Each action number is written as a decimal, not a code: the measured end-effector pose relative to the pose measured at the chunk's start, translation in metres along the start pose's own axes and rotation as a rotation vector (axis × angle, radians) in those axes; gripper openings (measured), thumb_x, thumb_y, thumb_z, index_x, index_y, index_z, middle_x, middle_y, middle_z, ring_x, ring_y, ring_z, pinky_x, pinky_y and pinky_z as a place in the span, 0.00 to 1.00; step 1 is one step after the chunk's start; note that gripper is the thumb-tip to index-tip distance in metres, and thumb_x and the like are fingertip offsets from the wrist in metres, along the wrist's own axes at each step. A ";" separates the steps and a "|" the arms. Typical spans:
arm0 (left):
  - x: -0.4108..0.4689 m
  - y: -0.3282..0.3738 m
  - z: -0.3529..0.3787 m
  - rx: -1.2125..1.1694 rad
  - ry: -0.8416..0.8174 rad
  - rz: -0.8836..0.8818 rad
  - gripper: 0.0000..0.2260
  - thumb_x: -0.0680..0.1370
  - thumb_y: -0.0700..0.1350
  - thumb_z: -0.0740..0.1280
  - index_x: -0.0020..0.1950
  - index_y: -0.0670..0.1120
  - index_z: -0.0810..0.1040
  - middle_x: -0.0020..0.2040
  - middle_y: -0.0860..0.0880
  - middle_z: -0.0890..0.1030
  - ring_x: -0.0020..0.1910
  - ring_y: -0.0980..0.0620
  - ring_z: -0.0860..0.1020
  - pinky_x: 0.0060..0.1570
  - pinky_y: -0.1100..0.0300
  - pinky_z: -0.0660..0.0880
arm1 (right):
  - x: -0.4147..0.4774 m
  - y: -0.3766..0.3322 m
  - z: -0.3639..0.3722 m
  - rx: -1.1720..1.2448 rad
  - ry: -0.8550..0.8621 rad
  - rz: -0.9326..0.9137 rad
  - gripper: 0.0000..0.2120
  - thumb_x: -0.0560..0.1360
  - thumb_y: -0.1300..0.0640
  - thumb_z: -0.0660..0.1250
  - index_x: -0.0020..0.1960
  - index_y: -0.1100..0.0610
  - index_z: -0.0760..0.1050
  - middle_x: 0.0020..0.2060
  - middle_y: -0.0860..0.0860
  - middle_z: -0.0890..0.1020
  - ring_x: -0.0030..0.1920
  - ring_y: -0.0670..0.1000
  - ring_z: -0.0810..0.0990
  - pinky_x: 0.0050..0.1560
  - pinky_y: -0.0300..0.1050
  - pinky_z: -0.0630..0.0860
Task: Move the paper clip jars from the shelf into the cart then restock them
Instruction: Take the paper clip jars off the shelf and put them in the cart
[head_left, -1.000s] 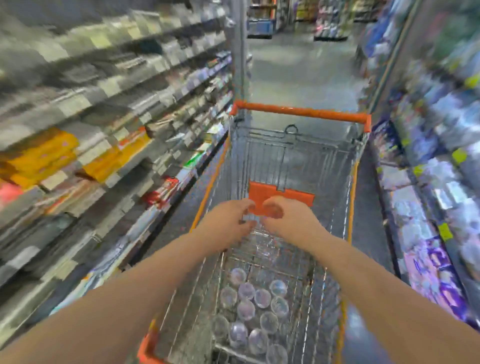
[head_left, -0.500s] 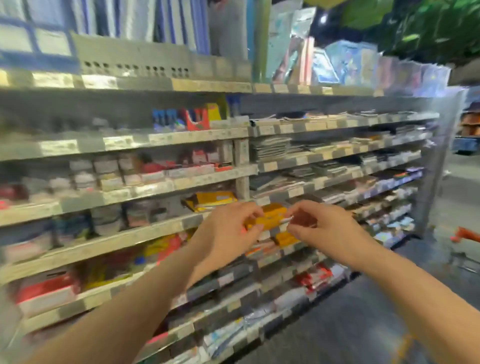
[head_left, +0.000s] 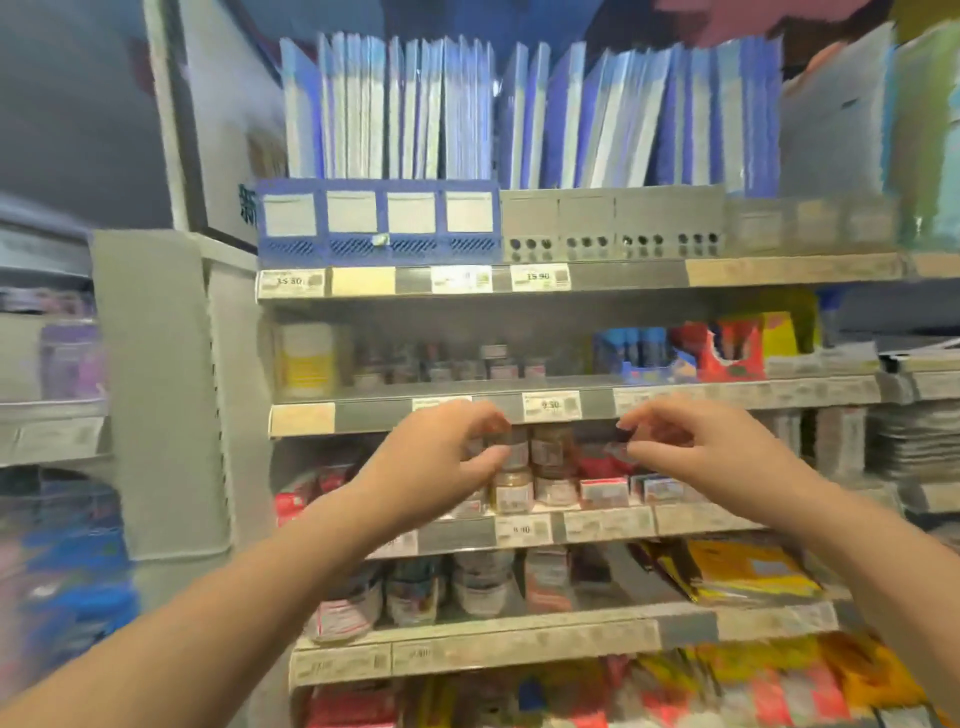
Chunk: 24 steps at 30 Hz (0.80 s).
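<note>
- Stationery aisle, seen from the head camera: a white price label (head_left: 550, 406) reading 9.50 sits on a grey shelf rail and serves as the marker here.
- Just below the label, small paper clip jars (head_left: 553, 452) stand two high on the shelf (head_left: 608, 522), brown-toned contents behind pale labels.
- The left hand (head_left: 441, 462), below and left of the label, curls its fingers over the top-left jar (head_left: 511, 444) and its thumb under it, gripping that jar where it sits on the stack.
- The right hand (head_left: 701, 457), below and right of the label, has its fingers bent inward, with a small dark-red shape at the fingertips; motion blur makes it impossible to tell whether it holds anything.
- Red boxes (head_left: 602, 491) stand beside the jars, below and slightly right of the label.
- Larger jars (head_left: 483, 582) fill the next shelf down from the label, with yellow packets (head_left: 743, 569) further right.
- High above the label, blue file folders (head_left: 389, 114) stand upright in a row.
</note>
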<state>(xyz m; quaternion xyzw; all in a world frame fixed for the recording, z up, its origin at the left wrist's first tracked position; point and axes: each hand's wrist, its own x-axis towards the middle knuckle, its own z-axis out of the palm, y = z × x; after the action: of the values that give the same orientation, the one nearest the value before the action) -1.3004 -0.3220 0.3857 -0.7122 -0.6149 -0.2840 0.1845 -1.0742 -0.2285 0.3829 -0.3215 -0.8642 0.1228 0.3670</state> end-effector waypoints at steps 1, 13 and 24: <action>0.011 -0.017 0.001 0.015 0.010 -0.017 0.13 0.77 0.49 0.63 0.61 0.50 0.75 0.58 0.54 0.78 0.56 0.58 0.75 0.54 0.65 0.67 | 0.021 0.004 0.007 -0.013 -0.006 -0.020 0.07 0.74 0.53 0.68 0.46 0.41 0.74 0.40 0.42 0.80 0.43 0.41 0.77 0.40 0.33 0.70; 0.163 -0.165 0.035 0.148 -0.102 -0.124 0.22 0.75 0.56 0.66 0.67 0.56 0.68 0.64 0.54 0.74 0.62 0.57 0.71 0.61 0.63 0.66 | 0.280 0.063 0.072 -0.047 -0.228 -0.192 0.09 0.71 0.48 0.69 0.50 0.39 0.74 0.47 0.40 0.80 0.49 0.40 0.78 0.48 0.34 0.73; 0.271 -0.253 0.093 0.146 -0.375 -0.142 0.31 0.72 0.59 0.69 0.71 0.55 0.62 0.67 0.53 0.70 0.63 0.54 0.70 0.61 0.61 0.67 | 0.414 0.085 0.118 -0.252 -0.501 -0.169 0.47 0.65 0.44 0.76 0.75 0.43 0.52 0.73 0.42 0.59 0.71 0.46 0.60 0.67 0.40 0.58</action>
<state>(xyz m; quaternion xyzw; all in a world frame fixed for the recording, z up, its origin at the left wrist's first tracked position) -1.5093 -0.0116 0.4630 -0.6923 -0.7060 -0.1136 0.0974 -1.3355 0.1064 0.4917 -0.2512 -0.9600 0.0590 0.1083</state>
